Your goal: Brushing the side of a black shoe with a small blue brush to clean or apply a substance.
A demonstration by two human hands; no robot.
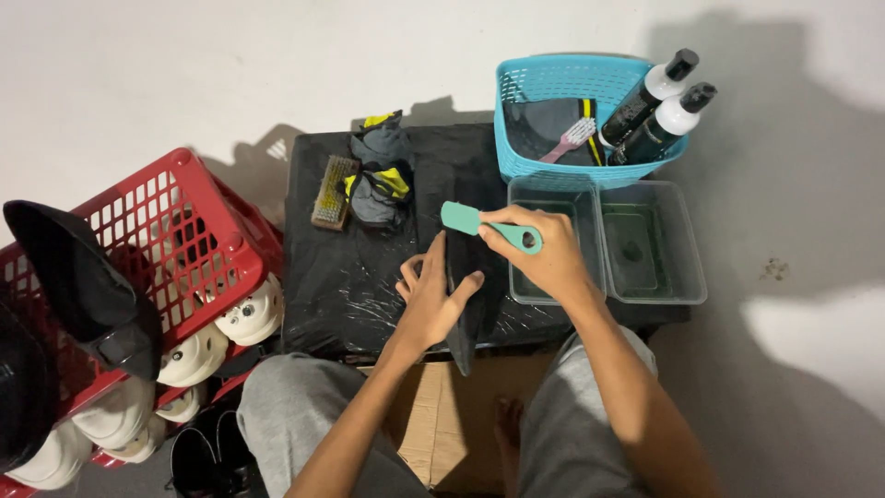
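Observation:
My left hand (431, 297) lies flat, fingers spread, on a dark strip of cloth (464, 304) that runs across the black plastic-covered table (341, 267) and hangs over its front edge. My right hand (542, 251) grips the handle of a teal brush (466, 219), whose head points left just above the cloth. Both forearms reach out from my lap.
Two clear plastic tubs (650, 244) sit at the table's right. Behind them a blue basket (576, 111) holds two dark bottles (656, 111) and a pink brush. A wooden brush (334, 192) and grey-yellow cloths (380, 180) lie at left. A red crate (157, 249) holds shoes.

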